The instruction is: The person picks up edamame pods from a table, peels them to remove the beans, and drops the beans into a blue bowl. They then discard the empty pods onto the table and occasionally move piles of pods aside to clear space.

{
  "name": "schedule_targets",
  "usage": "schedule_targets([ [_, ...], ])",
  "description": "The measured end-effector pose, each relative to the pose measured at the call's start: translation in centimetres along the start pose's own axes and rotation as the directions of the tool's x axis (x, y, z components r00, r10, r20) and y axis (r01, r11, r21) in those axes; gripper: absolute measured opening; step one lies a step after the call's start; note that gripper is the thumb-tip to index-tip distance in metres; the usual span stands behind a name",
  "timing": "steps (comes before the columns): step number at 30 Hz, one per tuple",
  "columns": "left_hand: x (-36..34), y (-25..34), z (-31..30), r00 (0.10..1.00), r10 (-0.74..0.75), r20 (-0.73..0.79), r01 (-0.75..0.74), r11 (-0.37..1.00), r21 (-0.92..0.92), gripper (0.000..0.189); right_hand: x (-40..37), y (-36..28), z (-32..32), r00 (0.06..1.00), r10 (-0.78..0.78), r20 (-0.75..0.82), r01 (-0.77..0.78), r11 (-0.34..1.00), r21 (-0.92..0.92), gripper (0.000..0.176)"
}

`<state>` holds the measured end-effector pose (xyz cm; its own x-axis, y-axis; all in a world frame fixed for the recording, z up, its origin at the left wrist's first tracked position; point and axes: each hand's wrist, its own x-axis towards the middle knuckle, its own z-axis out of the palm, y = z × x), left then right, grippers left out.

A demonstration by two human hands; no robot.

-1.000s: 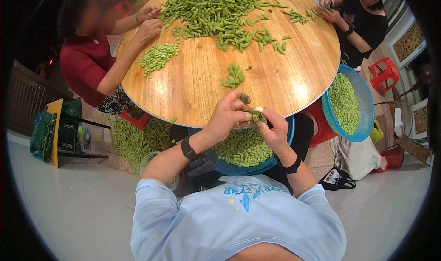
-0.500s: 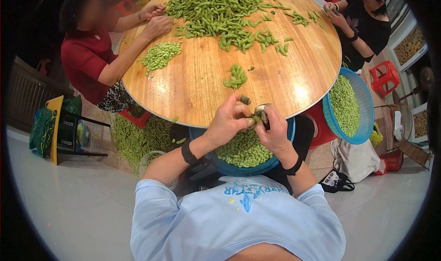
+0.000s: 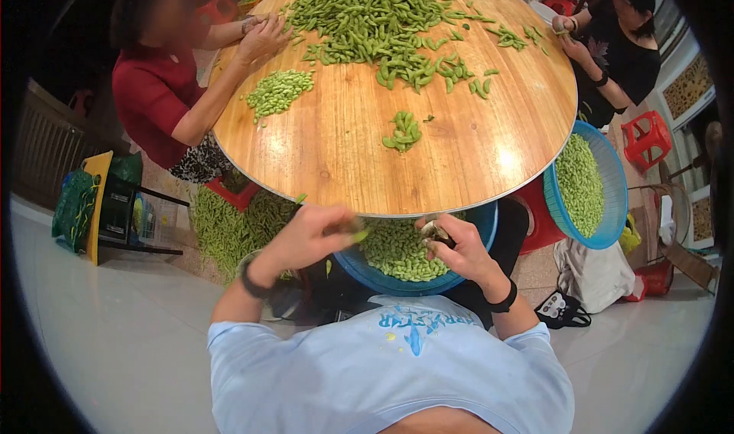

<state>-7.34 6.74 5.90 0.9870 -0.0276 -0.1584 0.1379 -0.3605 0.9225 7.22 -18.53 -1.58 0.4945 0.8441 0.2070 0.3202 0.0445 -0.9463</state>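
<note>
My left hand (image 3: pixel 312 235) is over the left side of a blue basin (image 3: pixel 397 283), its fingertips smeared by motion and pinching a green soybean pod (image 3: pixel 359 237). Shelled green soybeans (image 3: pixel 401 254) fill the basin below the table edge. Above the basin's right side is my right hand (image 3: pixel 462 249), fingers curled in, with dark and pale coverings on the fingertips. Whether anything sits between those fingers I cannot make out. A small pile of pods (image 3: pixel 402 131) lies on the wooden table (image 3: pixel 321 159) in front of me.
A large heap of pods (image 3: pixel 367 21) covers the table's far part. Shelled beans (image 3: pixel 280 92) lie before a person in red (image 3: pixel 157 98). Someone in black (image 3: pixel 631 52) works at right, near a blue basket of beans (image 3: pixel 579 178). Pods (image 3: pixel 237 231) cover the floor at left.
My hands have come apart from their shared hold over the basin. The left moved left and down with the pod; the right moved slightly right and down. The view shifted slightly.
</note>
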Motion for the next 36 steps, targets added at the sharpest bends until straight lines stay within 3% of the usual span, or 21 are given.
schedule_targets([
  [1,-1.2,0.6,-1.3,0.995,0.037,0.092,-0.071,0.914,0.399,0.016,-0.2,-1.4,-0.4,0.973,0.221,0.061,-0.226,0.969,0.103,0.015],
  [2,-2.0,0.3,-1.8,0.995,0.033,0.093,-0.068,0.914,0.401,0.016,-0.4,-1.2,-0.5,0.973,0.221,0.061,-0.226,0.968,0.107,0.015],
  [3,-2.9,-0.1,-2.0,0.980,-0.179,0.083,0.083,0.755,0.650,0.015,-0.6,-0.9,-0.5,0.965,0.259,0.038,-0.262,0.950,0.171,0.015],
  [4,-3.4,-0.2,-2.1,0.928,-0.371,0.011,0.192,0.507,0.840,0.016,-0.7,-0.5,-0.4,0.955,0.296,0.017,-0.292,0.927,0.235,0.015],
  [5,-3.1,-0.1,-2.1,0.928,-0.372,0.007,0.195,0.502,0.843,0.016,-0.8,0.0,0.2,0.968,0.253,-0.008,-0.240,0.927,0.288,0.017],
  [6,-2.2,0.1,-2.0,0.986,-0.160,-0.035,0.120,0.557,0.822,0.014,-0.7,0.2,0.6,0.969,0.248,-0.009,-0.235,0.928,0.290,0.017],
  [7,-1.1,0.4,-1.9,0.995,0.059,-0.081,0.030,0.595,0.803,0.013,-0.6,0.2,0.9,0.949,0.312,0.037,-0.291,0.828,0.479,0.018],
  [8,0.7,0.4,-1.7,0.979,0.177,-0.098,-0.049,0.677,0.734,0.012,-0.5,0.1,1.2,0.926,0.365,0.096,-0.338,0.689,0.641,0.019],
  [9,2.8,0.2,-1.4,0.949,0.289,-0.128,-0.137,0.743,0.655,0.012,-0.3,-0.2,1.7,0.913,0.386,0.131,-0.366,0.636,0.680,0.020],
  [11,7.3,-0.7,-1.2,0.909,0.393,-0.135,-0.224,0.738,0.637,0.012,-0.6,0.2,2.4,0.899,0.400,0.175,-0.392,0.563,0.727,0.019],
  [13,11.6,-2.3,-1.2,0.887,0.426,-0.179,-0.224,0.735,0.640,0.014,-0.9,0.2,2.9,0.875,0.422,0.237,-0.428,0.446,0.786,0.018],
  [20,17.5,-3.8,0.3,0.875,0.399,-0.274,-0.106,0.711,0.695,0.017,-2.0,1.1,4.0,0.848,0.449,0.280,-0.432,0.282,0.857,0.023],
  [24,17.7,-3.6,0.9,0.813,0.534,-0.232,-0.192,0.621,0.760,0.018,-2.1,0.9,4.2,0.876,0.412,0.251,-0.396,0.317,0.862,0.026],
  [26,17.2,-3.6,0.8,0.788,0.579,-0.207,-0.208,0.567,0.797,0.019,-1.5,0.7,3.8,0.906,0.406,0.124,-0.314,0.445,0.839,0.030],
  [28,16.1,-2.5,0.8,0.793,0.550,-0.261,-0.267,0.700,0.662,0.016,-0.5,0.9,2.9,0.925,0.374,0.066,-0.253,0.478,0.841,0.032],
  [29,15.6,-2.2,0.9,0.795,0.552,-0.252,-0.273,0.697,0.663,0.016,0.2,0.8,2.4,0.923,0.384,-0.030,-0.194,0.531,0.825,0.033],
  [30,14.9,-2.1,1.3,0.881,0.377,-0.287,-0.289,0.907,0.306,0.014,0.8,0.8,1.9,0.911,0.393,-0.123,-0.143,0.582,0.801,0.033],
  [31,14.2,-2.0,1.7,0.950,0.194,-0.243,-0.224,0.970,-0.100,0.013,1.3,0.8,1.5,0.917,0.372,-0.142,-0.105,0.570,0.815,0.035],
  [32,13.3,-1.6,2.2,0.952,0.191,-0.241,-0.220,0.970,-0.102,0.013,1.8,0.7,1.3,0.916,0.376,-0.142,-0.107,0.568,0.816,0.035],
  [34,11.8,-0.6,2.8,0.996,0.008,-0.089,-0.045,0.904,-0.424,0.011,2.7,0.5,1.2,0.903,0.405,-0.143,-0.067,0.462,0.884,0.035],
  [36,11.3,-0.8,4.0,0.995,0.045,-0.090,-0.084,0.865,-0.494,0.013,3.0,0.4,0.9,0.900,0.421,-0.116,-0.087,0.434,0.897,0.037],
])
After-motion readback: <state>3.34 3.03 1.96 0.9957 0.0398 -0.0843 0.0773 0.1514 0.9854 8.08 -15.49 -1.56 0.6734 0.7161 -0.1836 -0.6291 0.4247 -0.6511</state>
